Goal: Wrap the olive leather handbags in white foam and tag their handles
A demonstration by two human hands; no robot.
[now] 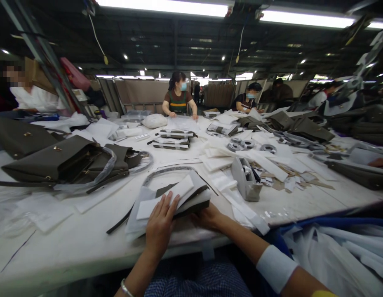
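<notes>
Both hands are at one dark bag [197, 201], which lies on the near edge of the white counter [86, 247], straight ahead of the person. Spread nearly flat, the left hand [162, 220] rests on one folded white sheet [166, 198] on top of the bag, its fingers extended and not curled around anything. Partly hidden, the right hand [206, 215] is at the bag's right lower edge; how far its fingers close, and whether they grip, I cannot tell. One wrapped handle [166, 170] arches behind the bag, and one dark strap end [118, 222] sticks out at its left.

One bracelet [126, 288] circles the left wrist; one white band [276, 268] wraps the right forearm.

To the left lie at least two larger dark bags [55, 154], one behind the other. Beyond the worked bag, two wrapped bundles [172, 143] lie one just behind the other. Rightward stands one grey holder [245, 181] with small items inside, beside card scraps [279, 178] too many to count. At least three grey coils [268, 148] sit behind it.

Across the counter, one masked co-worker [179, 99] has two hands at a clear plastic sheet [182, 122].
</notes>
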